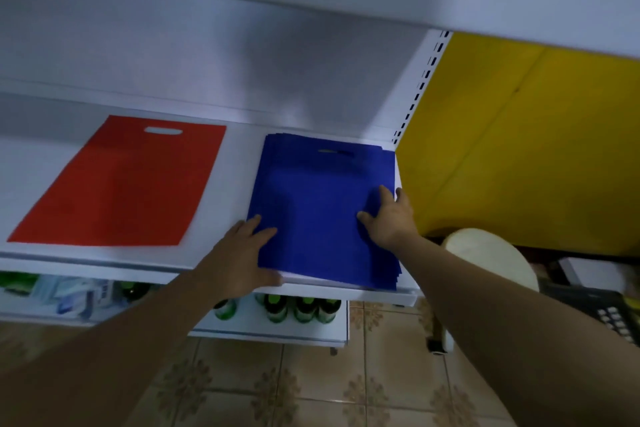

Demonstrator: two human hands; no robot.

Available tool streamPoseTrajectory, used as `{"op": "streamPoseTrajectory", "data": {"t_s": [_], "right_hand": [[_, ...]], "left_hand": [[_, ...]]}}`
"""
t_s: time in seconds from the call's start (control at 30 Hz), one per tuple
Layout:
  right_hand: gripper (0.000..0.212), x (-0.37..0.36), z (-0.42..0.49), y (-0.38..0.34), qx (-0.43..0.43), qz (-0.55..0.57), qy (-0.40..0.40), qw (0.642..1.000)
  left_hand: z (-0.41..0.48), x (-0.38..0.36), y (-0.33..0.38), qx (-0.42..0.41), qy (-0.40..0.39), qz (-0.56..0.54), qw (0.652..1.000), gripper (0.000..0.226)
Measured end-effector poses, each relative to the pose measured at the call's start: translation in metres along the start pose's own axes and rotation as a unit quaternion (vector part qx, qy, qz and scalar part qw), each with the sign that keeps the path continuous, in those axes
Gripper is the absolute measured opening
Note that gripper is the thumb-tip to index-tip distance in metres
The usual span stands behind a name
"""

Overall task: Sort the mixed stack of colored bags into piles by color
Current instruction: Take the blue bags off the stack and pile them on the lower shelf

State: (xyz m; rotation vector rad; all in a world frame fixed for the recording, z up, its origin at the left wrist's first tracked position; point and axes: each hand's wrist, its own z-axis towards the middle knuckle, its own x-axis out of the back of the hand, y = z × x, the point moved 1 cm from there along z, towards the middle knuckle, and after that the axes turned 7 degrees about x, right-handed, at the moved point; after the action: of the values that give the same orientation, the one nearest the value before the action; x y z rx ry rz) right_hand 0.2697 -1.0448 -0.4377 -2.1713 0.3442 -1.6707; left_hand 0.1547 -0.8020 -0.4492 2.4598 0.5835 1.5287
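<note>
Head view shows the blue bag stack [322,211] right of centre on the white shelf [214,253], its edges slightly fanned. Both hands lie flat on it: the left hand [242,253] with straight fingers at the lower left corner, the right hand [388,218] spread wide near the right edge. A red bag [117,184] lies apart at the frame's left, with green bottles [301,308] on the shelf below.
</note>
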Motion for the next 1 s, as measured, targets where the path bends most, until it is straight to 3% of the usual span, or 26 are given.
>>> {"op": "streamPoseTrajectory", "data": {"t_s": [0.13, 0.33, 0.53, 0.83, 1.0], "right_hand": [[0.067, -0.001, 0.002, -0.002, 0.037, 0.023, -0.003, 0.999], [0.07, -0.003, 0.013, 0.0, 0.065, 0.008, -0.033, 0.997], [0.071, 0.014, -0.003, -0.007, 0.058, -0.041, -0.044, 0.996], [0.068, 0.083, -0.092, -0.069, 0.102, -0.074, -0.012, 0.992], [0.066, 0.124, -0.171, -0.122, 0.121, -0.083, 0.035, 0.989]], "left_hand": [[0.002, -0.004, 0.001, -0.006, 0.059, 0.015, 0.998, 0.087], [0.001, -0.006, 0.006, 0.007, 0.067, 0.024, 0.997, 0.087], [-0.021, 0.016, 0.013, 0.034, 0.048, -0.052, 0.997, 0.086], [-0.103, 0.083, 0.027, -0.008, 0.072, -0.056, 0.996, 0.073], [-0.183, 0.125, 0.026, -0.051, 0.131, -0.029, 0.99, 0.068]]}}
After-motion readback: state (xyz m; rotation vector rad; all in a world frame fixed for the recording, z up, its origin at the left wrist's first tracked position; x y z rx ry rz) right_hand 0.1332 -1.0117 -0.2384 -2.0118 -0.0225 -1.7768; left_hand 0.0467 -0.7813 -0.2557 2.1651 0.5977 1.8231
